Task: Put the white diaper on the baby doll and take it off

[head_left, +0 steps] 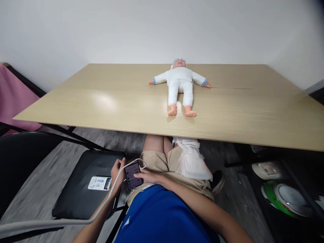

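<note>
A lit smartphone (133, 176) is in my lap, its screen facing up. My left hand (117, 171) is curled at the phone's left edge and appears to hold it; its fingers are partly hidden. From the other side, my right hand (146, 176) reaches across with a fingertip on the screen, its remaining fingers only partly visible. A white cable (107, 199) runs over my left wrist and loops above the phone. On my thigh lies a crumpled white diaper (191, 162). A baby doll (180, 81) in white clothes and a cap lies on its back on the table.
The wooden table (113, 98) spans the view in front of my lap. At left, a black stool (78, 182) bears a white labelled card or device (99, 183). Pink cloth (19, 91) hangs farther left. Dark shelving at right holds a green-and-white round item (286, 199).
</note>
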A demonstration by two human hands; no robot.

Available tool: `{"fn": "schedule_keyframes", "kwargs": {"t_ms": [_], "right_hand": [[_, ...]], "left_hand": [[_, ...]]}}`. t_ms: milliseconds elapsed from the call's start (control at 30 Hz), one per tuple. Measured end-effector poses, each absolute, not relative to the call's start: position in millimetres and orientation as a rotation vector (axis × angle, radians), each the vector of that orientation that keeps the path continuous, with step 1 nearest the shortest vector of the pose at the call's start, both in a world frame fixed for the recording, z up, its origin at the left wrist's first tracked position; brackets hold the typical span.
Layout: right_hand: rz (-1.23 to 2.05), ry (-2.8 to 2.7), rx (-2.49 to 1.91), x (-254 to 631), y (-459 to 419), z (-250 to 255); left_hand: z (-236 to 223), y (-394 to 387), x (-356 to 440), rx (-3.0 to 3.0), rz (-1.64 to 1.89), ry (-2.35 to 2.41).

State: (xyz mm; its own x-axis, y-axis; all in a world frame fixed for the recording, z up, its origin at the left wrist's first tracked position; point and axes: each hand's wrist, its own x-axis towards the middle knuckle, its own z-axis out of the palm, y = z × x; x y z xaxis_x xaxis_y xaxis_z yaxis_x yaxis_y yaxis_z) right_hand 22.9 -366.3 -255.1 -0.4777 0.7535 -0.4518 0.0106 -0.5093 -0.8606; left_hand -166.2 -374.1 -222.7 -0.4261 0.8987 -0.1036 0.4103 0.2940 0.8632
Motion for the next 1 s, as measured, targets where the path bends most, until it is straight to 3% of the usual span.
{"fn": "schedule_keyframes", "kwargs": {"t_ms": [100, 267, 500, 767, 1000], "right_hand": [[2.169, -1.315, -0.956, 25, -366, -257], [1.874, -1.491, -1.064, 27, -366, -256], [1.666, -1.701, -0.813, 26, -364, -259], [1.392, -1.733, -0.961, 23, -364, -273], [1.565, -1.657, -0.942, 25, -363, -268]], "left_hand": [[-223, -374, -166, 1.165, 1.061, 1.973], [-223, -375, -166, 1.17, 1.074, 1.961], [-219, -377, -162, 1.174, 1.08, 1.954], [-213, -377, -160, 1.197, 1.075, 1.944], [-210, -377, -159, 1.215, 1.073, 1.937]]}}
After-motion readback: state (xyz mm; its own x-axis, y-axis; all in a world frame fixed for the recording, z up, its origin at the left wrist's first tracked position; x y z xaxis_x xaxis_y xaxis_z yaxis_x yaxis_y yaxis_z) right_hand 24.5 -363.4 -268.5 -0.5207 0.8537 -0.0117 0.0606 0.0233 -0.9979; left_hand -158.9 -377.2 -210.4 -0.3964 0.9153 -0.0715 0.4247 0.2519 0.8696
